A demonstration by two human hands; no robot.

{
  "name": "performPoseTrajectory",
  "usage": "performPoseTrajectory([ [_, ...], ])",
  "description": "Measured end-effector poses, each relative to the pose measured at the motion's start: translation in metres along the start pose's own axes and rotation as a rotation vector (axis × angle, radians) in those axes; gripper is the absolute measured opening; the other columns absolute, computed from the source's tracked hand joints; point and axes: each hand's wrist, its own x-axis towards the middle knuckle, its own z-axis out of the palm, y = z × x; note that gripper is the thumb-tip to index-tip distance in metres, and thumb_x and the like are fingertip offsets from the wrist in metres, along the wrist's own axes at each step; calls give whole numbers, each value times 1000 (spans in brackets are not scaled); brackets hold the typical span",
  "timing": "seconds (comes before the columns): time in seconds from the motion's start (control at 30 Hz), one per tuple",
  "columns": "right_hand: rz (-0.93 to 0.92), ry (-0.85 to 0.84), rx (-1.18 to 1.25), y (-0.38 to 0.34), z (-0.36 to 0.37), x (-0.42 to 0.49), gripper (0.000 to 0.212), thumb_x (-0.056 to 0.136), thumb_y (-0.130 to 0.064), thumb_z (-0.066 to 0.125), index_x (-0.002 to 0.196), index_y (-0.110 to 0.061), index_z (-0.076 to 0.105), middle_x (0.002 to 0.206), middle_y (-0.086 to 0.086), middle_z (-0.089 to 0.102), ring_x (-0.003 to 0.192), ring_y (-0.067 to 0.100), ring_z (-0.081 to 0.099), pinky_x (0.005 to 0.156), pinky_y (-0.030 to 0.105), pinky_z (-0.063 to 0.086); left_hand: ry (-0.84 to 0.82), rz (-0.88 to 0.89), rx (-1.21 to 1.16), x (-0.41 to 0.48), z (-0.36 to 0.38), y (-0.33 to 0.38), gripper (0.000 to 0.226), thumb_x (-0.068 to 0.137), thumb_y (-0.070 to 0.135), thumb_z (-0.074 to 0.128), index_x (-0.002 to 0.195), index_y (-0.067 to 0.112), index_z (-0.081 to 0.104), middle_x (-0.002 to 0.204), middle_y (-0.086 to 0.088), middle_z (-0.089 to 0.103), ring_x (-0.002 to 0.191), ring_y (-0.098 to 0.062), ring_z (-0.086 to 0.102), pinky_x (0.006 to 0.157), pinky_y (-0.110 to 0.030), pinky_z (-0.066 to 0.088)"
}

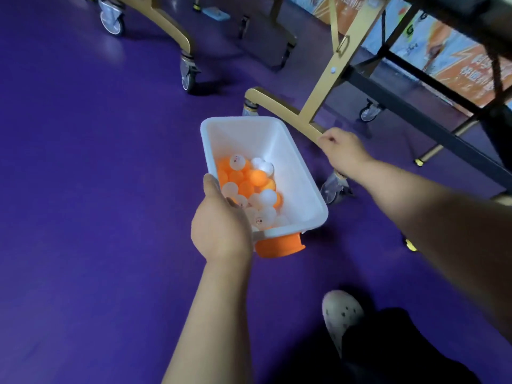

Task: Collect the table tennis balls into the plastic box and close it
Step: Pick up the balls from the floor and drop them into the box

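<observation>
My left hand (221, 231) grips the near left corner of a white plastic box (299, 178), with the thumb over its rim, and holds it tilted above the purple floor. Several orange and white table tennis balls (249, 187) are heaped in the box's near end. An orange clip (279, 246) sticks out under the near rim. No lid is in view. To the right of the box, my right hand (342, 149) reaches out, seen from the back, with its fingers curled under, close to a gold table leg. What is in its palm is hidden.
Gold wheeled legs of a table tennis table (288, 112) stand just beyond the box, with a caster (333, 188) below my right wrist. A second wheeled frame (188, 70) stands farther back. The dark table frame (432, 128) crosses the right. My shoe (342, 314) is at the bottom.
</observation>
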Motion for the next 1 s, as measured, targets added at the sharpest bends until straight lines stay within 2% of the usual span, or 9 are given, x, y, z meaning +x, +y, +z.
performPoseTrajectory([
  [0.1, 37, -87, 64, -2, 28, 21, 18, 88, -27, 55, 99, -14, 59, 98, 5, 61, 86, 25, 55, 76, 31, 44, 54, -32, 35, 19, -9, -15, 31, 90, 11, 38, 121, 20, 39, 57, 3, 40, 58, -29, 46, 52, -32, 35],
  [0.17, 54, -158, 62, 2, 52, 31, 31, 88, -22, 59, 116, -9, 56, 106, 7, 58, 89, 23, 54, 80, 30, 42, 93, -79, 56, 32, -13, -26, 29, 90, 11, 38, 118, 19, 39, 56, 2, 39, 54, -26, 44, 51, -31, 36],
  [0.23, 76, -207, 31, 11, 76, 43, 39, 87, -21, 62, 122, -8, 53, 118, 12, 57, 102, 27, 56, 87, 30, 42, 119, -118, 80, 44, -14, -37, 28, 91, 11, 39, 117, 19, 39, 56, 2, 40, 53, -26, 44, 50, -29, 35],
  [0.4, 154, -339, 37, 40, 126, 83, 47, 87, -17, 62, 131, -9, 47, 132, 17, 50, 117, 30, 52, 95, 34, 41, 136, -192, 142, 71, -8, -65, 32, 92, 14, 39, 123, 19, 38, 56, -2, 46, 46, -20, 40, 44, -25, 26],
  [0.53, 182, -416, -11, 58, 165, 123, 53, 88, -19, 60, 136, -11, 41, 139, 16, 44, 124, 30, 46, 101, 36, 38, 140, -195, 183, 93, 13, -74, 50, 93, 20, 41, 141, 27, 30, 69, -4, 51, 58, -26, 44, 53, -31, 34],
  [0.67, 121, -414, -41, 70, 198, 169, 54, 88, -19, 61, 137, -9, 40, 139, 16, 41, 124, 31, 46, 100, 33, 37, 180, -161, 176, 114, 45, -71, 54, 93, 20, 45, 144, 29, 29, 83, -12, 66, 63, -29, 49, 58, -32, 39],
  [0.77, 92, -420, -109, 85, 220, 199, 55, 87, -20, 61, 137, -10, 40, 138, 18, 38, 124, 34, 44, 102, 35, 36, 202, -146, 192, 126, 70, -61, 52, 93, 21, 46, 142, 30, 31, 85, -13, 68, 63, -30, 48, 57, -31, 37],
  [0.87, 75, -420, -182, 105, 240, 223, 56, 86, -21, 62, 138, -13, 40, 137, 19, 37, 123, 37, 43, 103, 37, 38, 229, -121, 216, 135, 96, -53, 51, 93, 22, 45, 142, 30, 31, 87, -11, 69, 69, -35, 56, 56, -31, 35],
  [1.0, 36, -472, -246, 126, 262, 248, 60, 89, -21, 59, 143, -19, 32, 149, 16, 22, 133, 39, 29, 110, 39, 29, 263, -137, 236, 149, 122, -42, 53, 95, 25, 43, 145, 32, 27, 96, -9, 70, 80, -33, 62, 60, -29, 37],
])
